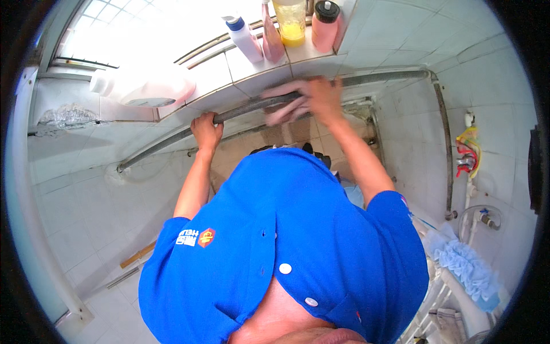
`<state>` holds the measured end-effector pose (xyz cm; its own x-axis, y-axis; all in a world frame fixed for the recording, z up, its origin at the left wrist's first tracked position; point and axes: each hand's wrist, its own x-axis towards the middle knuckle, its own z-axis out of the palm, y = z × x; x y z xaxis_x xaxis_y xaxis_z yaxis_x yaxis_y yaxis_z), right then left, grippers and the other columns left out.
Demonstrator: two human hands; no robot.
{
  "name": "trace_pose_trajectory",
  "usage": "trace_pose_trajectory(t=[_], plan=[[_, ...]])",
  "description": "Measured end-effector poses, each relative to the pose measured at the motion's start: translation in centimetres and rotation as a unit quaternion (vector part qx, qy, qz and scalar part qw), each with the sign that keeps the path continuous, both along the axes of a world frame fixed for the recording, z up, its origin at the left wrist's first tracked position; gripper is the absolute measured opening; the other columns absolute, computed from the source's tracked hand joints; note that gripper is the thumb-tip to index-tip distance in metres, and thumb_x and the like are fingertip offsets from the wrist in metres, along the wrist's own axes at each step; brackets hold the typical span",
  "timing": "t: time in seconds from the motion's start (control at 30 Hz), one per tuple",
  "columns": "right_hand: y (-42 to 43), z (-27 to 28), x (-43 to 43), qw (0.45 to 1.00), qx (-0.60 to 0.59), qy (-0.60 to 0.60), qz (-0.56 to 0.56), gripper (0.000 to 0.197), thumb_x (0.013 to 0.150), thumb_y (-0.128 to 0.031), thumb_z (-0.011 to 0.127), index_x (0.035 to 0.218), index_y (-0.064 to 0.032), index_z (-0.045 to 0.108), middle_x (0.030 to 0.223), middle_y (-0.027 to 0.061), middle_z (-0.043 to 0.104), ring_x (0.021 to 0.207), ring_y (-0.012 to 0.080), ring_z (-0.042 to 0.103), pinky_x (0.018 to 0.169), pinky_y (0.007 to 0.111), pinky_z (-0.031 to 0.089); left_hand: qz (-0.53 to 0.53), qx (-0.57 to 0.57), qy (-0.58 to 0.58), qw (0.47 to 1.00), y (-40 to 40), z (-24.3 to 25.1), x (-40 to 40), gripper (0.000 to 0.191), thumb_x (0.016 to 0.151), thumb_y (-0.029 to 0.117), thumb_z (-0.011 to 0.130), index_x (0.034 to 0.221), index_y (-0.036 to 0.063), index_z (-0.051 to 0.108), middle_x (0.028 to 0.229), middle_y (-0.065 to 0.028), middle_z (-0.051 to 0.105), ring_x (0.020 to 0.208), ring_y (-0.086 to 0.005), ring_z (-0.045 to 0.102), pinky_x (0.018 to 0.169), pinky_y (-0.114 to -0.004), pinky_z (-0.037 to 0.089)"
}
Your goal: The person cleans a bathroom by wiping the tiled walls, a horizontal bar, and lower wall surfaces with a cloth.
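A long grey pipe [167,142] runs along the tiled wall below the window ledge. My left hand [207,131] grips this pipe left of the middle, its fingers wrapped around the top. Farther right, my right hand [323,96] is blurred and holds a pinkish cloth [285,112], which is draped about the pipe, partly over and partly below it. The fingers of that hand are partly hidden by the cloth and the blur.
On the tiled ledge [215,79] lie a white jug [148,88] and several upright bottles, one a pink bottle with a black lid [325,28]. Red-handled taps [467,161] project from the right wall. A light-blue ruffled cloth [464,262] hangs at lower right.
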<state>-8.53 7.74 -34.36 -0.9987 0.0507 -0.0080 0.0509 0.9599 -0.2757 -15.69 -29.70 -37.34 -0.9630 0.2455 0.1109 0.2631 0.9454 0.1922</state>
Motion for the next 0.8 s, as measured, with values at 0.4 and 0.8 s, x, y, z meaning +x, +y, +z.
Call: trace_pose_trajectory(t=[0.4, 0.8], plan=[[-9.9, -2.5, 0.0, 0.978, -0.038, 0.207, 0.011, 0.035, 0.081, -0.019, 0.057, 0.113, -0.0050, 0.063, 0.122, 0.0163, 0.059, 0.118, 0.0343, 0.050, 0.104, 0.064, 0.027, -0.049, 0.023, 0.010, 0.998, 0.2, 0.7, 0.0, 0.028, 0.072, 0.022, 0.066, 0.097, 0.0117, 0.070, 0.095, -0.0098, 0.067, 0.094, -0.0312, 0.060, 0.096, -0.048, 0.038], [8.4, -1.9, 3.1, 0.954, 0.032, 0.194, -0.227, 0.037, 0.086, -0.017, 0.056, 0.122, -0.0098, 0.057, 0.122, 0.0148, 0.060, 0.120, 0.0349, 0.051, 0.106, 0.063, 0.025, -0.076, 0.031, 0.031, 0.996, -0.6, 1.0, 0.5, 0.036, 0.072, 0.027, 0.071, 0.103, 0.0106, 0.069, 0.099, -0.0108, 0.067, 0.096, -0.0315, 0.061, 0.095, -0.048, 0.040]])
